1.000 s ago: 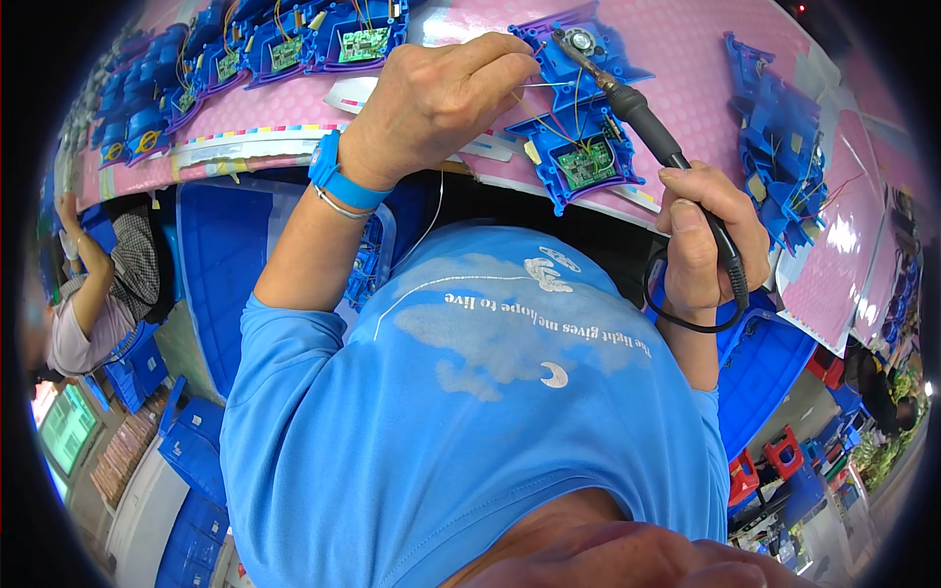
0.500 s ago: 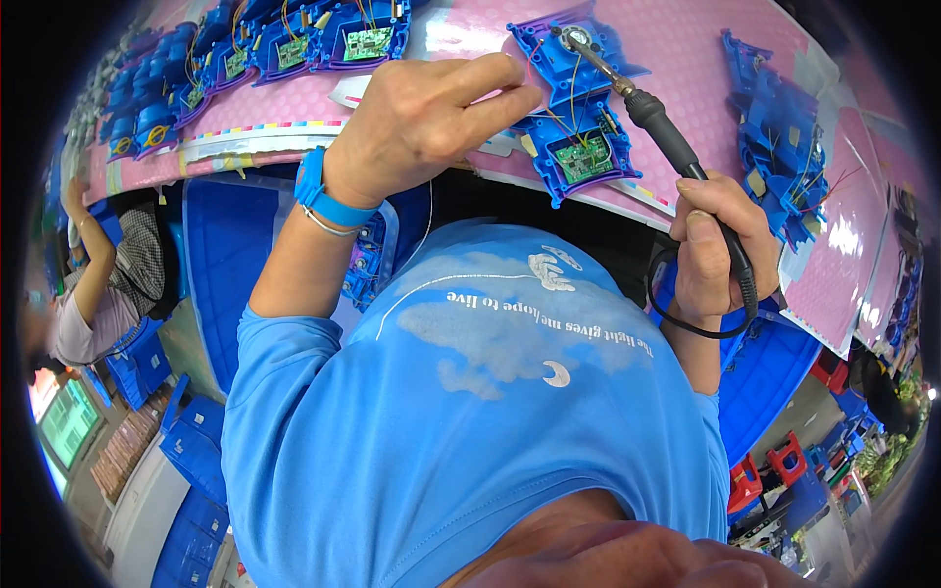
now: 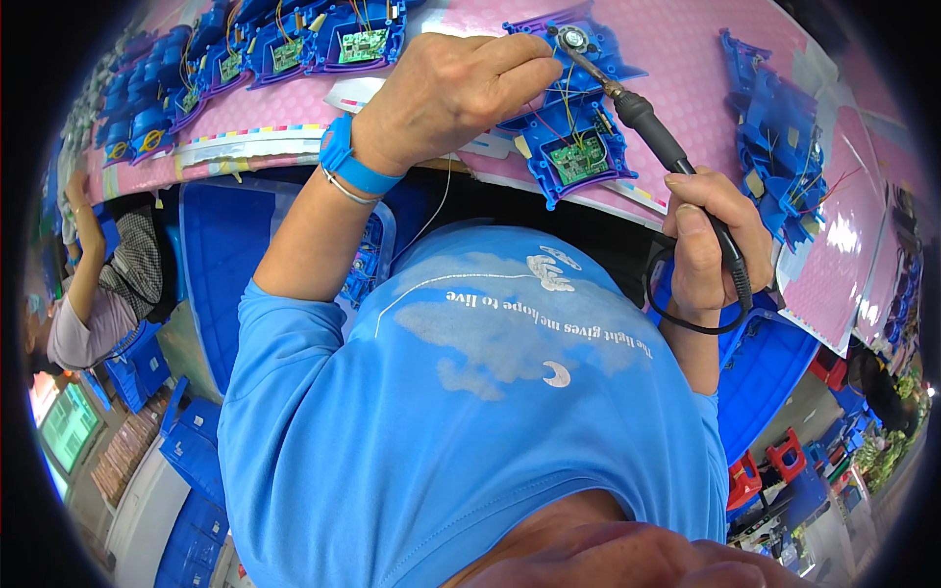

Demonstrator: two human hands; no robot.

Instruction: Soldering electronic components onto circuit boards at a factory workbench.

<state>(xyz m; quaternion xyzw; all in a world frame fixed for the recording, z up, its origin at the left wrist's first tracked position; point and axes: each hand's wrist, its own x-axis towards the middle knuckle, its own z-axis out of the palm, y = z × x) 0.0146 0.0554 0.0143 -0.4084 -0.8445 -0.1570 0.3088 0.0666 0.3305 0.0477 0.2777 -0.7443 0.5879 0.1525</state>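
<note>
My right hand (image 3: 720,230) is wrapped round the dark handle of a soldering iron (image 3: 652,127). Its metal tip reaches the near rim of a round silver speaker (image 3: 573,39) in a blue plastic housing. Close beside the speaker, my left hand (image 3: 470,93) is closed in a pinch on what looks like a thin wire; its fingertips hide the end. A thin pale length (image 3: 436,211) trails below that hand over the table edge. Thin wires link the speaker half to a nearer blue shell holding a green circuit board (image 3: 578,157).
Several blue housings with circuit boards (image 3: 363,44) line the far left of the pink-covered table (image 3: 676,59). More blue shells (image 3: 784,147) lie to the right. Blue bins (image 3: 225,265) stand below the table edge. Another person's arm (image 3: 88,245) shows at far left.
My left hand has moved right and away from me, up beside the speaker. The iron's tip has shifted slightly toward me, from the speaker's face to its near rim.
</note>
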